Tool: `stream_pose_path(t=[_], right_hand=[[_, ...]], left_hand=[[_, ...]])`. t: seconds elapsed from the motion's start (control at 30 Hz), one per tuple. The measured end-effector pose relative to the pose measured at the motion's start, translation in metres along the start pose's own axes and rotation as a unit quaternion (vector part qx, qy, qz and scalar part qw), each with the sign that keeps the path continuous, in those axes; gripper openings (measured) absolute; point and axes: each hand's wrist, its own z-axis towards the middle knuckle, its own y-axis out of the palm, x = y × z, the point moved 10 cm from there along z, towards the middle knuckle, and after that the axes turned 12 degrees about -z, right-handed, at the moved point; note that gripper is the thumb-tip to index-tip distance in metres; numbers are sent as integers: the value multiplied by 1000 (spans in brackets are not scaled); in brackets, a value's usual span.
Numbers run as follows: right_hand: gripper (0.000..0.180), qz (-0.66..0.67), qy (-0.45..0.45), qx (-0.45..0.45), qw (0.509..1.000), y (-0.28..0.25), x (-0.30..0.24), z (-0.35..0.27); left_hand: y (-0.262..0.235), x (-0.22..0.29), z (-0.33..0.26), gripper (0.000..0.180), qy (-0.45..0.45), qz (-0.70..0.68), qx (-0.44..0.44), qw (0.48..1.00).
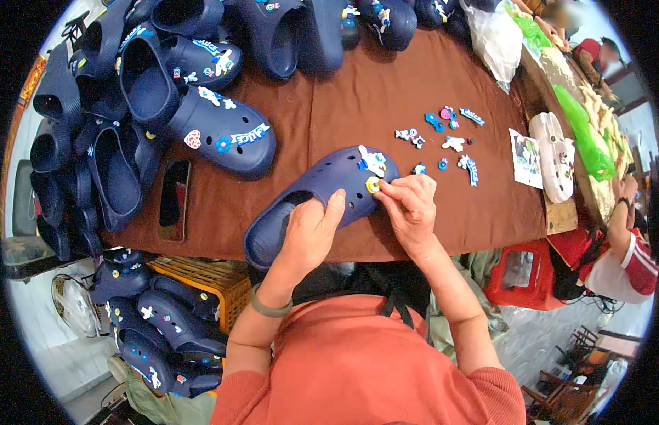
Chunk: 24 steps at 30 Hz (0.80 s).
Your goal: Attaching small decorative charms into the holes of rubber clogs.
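L hand (pixel 308 230) partly hidden in navy clog (pixel 328 176) — top-row shoes (pixel 321 39) cut off @ pic edge.

matt plastic clog (pixel 331 168); smooth cloth (pixel 372 92)

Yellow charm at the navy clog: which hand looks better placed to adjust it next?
Probably the right hand: its thumb and finger pinch at the yellow charm. The left hand grips the navy clog, reaching into its opening.

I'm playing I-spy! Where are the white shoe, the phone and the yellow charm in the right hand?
White shoe (pixel 553 159): head view, near its middle.
Phone (pixel 174 202): head view, on its dark face.
Yellow charm (pixel 372 185): head view, on its front.
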Motion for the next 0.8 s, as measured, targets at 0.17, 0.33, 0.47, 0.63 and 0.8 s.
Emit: stream_pose_path(t=[0.17,0.33,0.47,0.63,0.8], right_hand=[[22,1,39,33,999,0,0,-6],[32,-6,49,-20,999,9,2,-3],[33,8,46,-4,999,7,3,-5],[23,6,83,19,996,3,1,-5],[25,22,118,12,993,5,5,-9]], left_hand=[[0,19,-4,40,87,15,6,996],[3,23,-3,35,48,-29,-11,998],[2,22,-3,34,22,-44,0,999],[2,22,-3,34,35,-45,20,998],[3,21,-3,37,-7,-48,18,999]])
